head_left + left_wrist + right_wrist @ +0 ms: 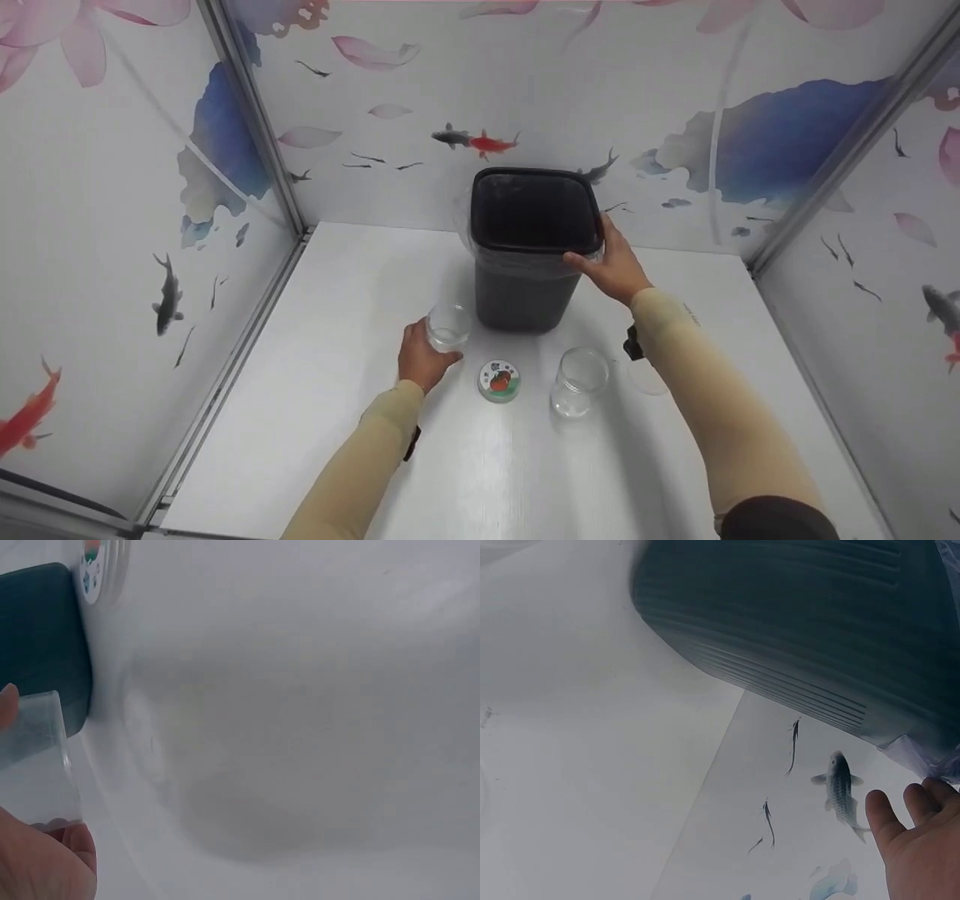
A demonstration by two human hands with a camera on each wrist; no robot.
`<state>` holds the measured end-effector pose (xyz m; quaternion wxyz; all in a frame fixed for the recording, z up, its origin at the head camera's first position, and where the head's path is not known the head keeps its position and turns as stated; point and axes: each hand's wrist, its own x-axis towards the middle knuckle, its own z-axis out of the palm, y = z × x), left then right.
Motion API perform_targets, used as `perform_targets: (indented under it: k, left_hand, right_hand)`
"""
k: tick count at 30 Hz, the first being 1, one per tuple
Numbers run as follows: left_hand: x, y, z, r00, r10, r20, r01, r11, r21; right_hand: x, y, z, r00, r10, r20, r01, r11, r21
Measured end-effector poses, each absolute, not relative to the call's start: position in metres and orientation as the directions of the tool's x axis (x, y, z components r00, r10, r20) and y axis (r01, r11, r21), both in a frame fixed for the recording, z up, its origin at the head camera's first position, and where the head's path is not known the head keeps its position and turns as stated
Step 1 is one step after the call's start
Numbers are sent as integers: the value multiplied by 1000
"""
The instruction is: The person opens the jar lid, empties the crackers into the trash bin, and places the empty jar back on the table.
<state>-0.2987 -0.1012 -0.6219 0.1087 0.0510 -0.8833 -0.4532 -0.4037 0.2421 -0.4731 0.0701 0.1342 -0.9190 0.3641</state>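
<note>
My left hand [426, 362] holds a clear jar [448, 326], with the thumb on one side and fingers on the other. The jar [37, 757] and part of that hand [45, 859] show at the edge of the left wrist view. At the back stands a dark grey trash bin [525, 296] with a clear bag folded over its rim. My right hand [616, 264] grips the bin's right front corner, thumb toward the front and fingers along the side. In the right wrist view, the fingers [885, 817] meet the bag at the bin's [795, 637] upper edge.
A round lid [499, 380] with an orange fruit picture lies in front of the bin. Right of it, a second clear jar [579, 382] stands on the white table [337, 300]. A clear disc [646, 377] lies partly under the right forearm. Printed panels [360, 187] enclose the table.
</note>
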Motion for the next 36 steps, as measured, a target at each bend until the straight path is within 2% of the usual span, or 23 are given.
perform_targets:
  k: [7, 16, 27, 36]
  left_hand:
    - [-290, -95, -643, -976, -171, 134, 12, 576, 817]
    - [-290, -94, -659, -979, -171, 114, -6, 576, 817]
    - [-287, -97, -662, -970, -209, 120, -43, 640, 767]
    - [-289, -103, -662, -974, -178, 138, -20, 680, 733]
  right_hand:
    - [-403, 241, -472, -961, -194, 195, -275, 707, -651]
    - [-402, 240, -472, -957, -197, 213, -289, 700, -653]
    - [-404, 240, -473, -954, -199, 226, -299, 699, -650]
    - [-402, 241, -472, -950, -208, 233, -311, 702, -641]
